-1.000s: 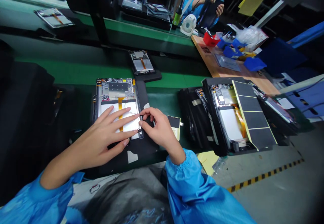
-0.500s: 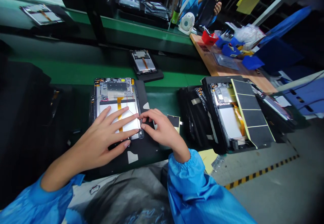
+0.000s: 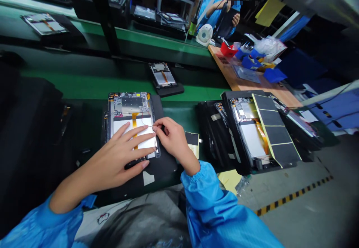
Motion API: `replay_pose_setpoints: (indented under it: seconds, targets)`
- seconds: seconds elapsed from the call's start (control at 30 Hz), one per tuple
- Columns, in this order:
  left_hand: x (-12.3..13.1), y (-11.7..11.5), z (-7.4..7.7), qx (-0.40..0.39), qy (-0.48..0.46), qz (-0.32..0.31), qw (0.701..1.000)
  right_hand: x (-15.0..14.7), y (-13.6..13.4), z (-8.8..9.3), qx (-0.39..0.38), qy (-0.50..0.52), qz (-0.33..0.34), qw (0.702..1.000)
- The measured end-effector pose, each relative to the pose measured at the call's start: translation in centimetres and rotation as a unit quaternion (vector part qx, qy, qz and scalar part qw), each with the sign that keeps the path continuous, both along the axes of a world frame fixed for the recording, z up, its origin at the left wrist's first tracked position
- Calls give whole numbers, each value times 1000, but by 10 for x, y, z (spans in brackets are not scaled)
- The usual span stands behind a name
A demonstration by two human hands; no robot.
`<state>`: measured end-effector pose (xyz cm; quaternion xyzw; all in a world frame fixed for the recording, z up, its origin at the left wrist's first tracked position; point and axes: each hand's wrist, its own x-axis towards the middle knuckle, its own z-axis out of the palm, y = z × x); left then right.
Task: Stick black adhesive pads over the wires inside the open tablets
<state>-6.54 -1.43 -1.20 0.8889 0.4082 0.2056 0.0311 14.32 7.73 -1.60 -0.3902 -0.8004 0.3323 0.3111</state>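
Note:
An opened tablet (image 3: 131, 106) lies on a black foam pad (image 3: 165, 162), its circuit board at the far end and white battery cells toward me. An orange ribbon cable (image 3: 134, 121) runs down its middle. My left hand (image 3: 123, 152) rests across the battery area with fingers spread. At the tablet's right edge my right hand (image 3: 172, 137) pinches, thumb and forefinger together, on a thin dark wire (image 3: 146, 125) that leads toward the board. The lower left part of the tablet is hidden under my left hand.
Right of me stand stacked open tablets (image 3: 249, 139), with a sheet of black adhesive strips (image 3: 276, 128) on top. Another tablet (image 3: 162, 74) sits on foam further back. Black foam stacks (image 3: 30, 128) rise at left. A co-worker (image 3: 221, 8) is beyond the small fan (image 3: 204, 34).
My right hand's fingers have closed together on the wire and shifted slightly up along the tablet's right edge. My left hand stays spread on the tablet. The camera view has shifted a little.

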Motion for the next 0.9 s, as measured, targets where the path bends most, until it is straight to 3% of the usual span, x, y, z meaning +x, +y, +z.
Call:
replay_pose_setpoints:
  seconds: [0.23, 0.43, 0.6, 0.7, 0.77, 0.9]
  targets:
    - [0, 0, 3, -18, -12, -15, 1000, -11, 31, 0, 85, -46, 12, 995]
    - [-1, 19, 6, -65, -43, 9, 997, -20, 50, 2, 76, -28, 27, 996]
    - [-1, 48, 10, -133, -74, 33, 988, -21, 51, 1, 47, 19, 15, 999]
    - [-2, 52, 11, -160, -90, 37, 982, -8, 35, 11, 43, 64, -13, 997]
    - [-3, 51, 10, -160, -96, 34, 982, 6, 17, 19, 13, 97, -8, 995]
    - [-3, 50, 6, -157, -101, 35, 982, 23, -14, 26, -199, 101, 68, 972]
